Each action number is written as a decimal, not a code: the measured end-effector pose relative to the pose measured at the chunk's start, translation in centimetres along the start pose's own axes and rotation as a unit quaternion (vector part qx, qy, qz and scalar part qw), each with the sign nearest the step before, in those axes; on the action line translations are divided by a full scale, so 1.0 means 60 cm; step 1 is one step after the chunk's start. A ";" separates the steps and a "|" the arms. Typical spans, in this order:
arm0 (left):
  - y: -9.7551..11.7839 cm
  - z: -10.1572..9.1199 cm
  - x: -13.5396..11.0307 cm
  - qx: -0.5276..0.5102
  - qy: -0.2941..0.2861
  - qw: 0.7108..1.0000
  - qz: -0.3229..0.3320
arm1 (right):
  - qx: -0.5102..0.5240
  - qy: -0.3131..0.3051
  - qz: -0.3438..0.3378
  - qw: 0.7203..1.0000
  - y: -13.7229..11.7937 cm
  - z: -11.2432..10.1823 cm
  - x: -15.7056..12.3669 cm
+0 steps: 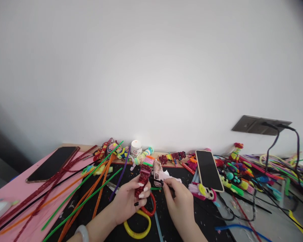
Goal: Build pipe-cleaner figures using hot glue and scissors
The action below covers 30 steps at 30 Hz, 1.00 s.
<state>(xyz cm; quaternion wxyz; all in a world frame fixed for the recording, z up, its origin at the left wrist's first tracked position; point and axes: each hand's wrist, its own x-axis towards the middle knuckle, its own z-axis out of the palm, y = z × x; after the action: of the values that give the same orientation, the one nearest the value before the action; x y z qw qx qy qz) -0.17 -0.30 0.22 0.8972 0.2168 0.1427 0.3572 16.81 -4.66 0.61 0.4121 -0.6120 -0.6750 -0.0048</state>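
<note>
Biggest risk from where I'm standing: that thin black pipe cleaner is only pinched in the fingertips of the right hand. It could slip out or spring loose if the pull goes sideways.

The left hand is closed around the lower half of the red glitter pipe-cleaner piece. A harder squeeze would probably crush the fuzz or bend it.

The piece stands roughly upright between the two hands, held just above the dark surface. It's chunky, sparkly and dark red, and looks wound in bands.

Loose orange pipe cleaners lie just left of the left hand and a phone sits right of the right one, so both are easy to snag.
</note>
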 end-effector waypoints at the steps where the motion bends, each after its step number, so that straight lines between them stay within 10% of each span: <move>1: -0.002 0.001 0.001 0.018 0.011 1.000 0.014 | -0.003 0.008 -0.010 1.000 0.001 -0.002 0.001; 30: -0.035 -0.009 -0.002 0.311 0.068 0.944 0.092 | 0.031 0.006 -0.018 0.999 -0.018 0.003 -0.009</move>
<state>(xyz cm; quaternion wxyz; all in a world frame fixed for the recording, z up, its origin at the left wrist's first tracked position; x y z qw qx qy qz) 0.77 -1.60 -1.28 0.7367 0.4726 0.2865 0.3898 15.75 -5.28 0.76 0.4348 -0.5868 -0.6831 0.0050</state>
